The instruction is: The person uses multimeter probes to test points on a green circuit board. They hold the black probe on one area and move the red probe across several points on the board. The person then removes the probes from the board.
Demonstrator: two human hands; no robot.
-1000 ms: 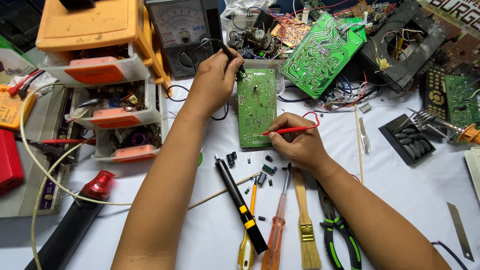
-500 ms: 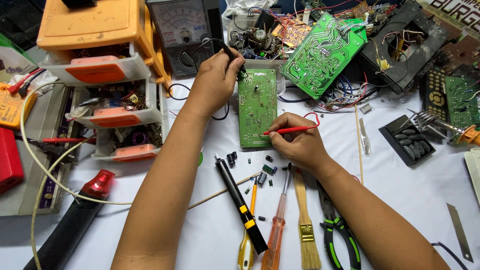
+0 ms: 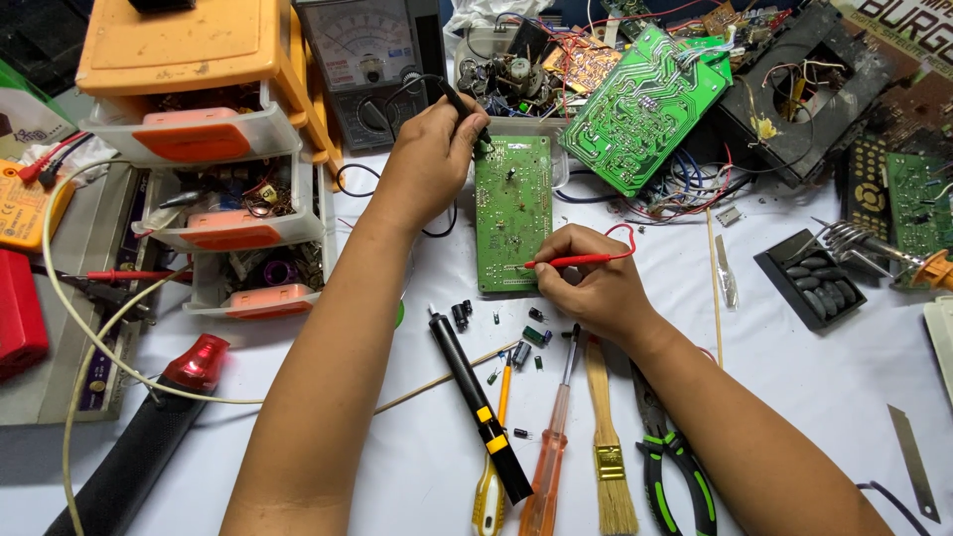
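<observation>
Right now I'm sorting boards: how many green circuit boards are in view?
3: the flat green circuit board under both probes, the tilted green circuit board behind it, and the partly visible green circuit board far right. Others may be buried.

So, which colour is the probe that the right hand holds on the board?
Red. The probe in the right hand shows best in the head view, its tip on the green board.

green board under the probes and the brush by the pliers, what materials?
Circuit board: looks like glossy green-coated laminate, with fine pale traces and silvery solder dots. Brush: apparently bare pale wood handle, brassy metal ferrule, tan bristles, natural or synthetic unclear.
</observation>
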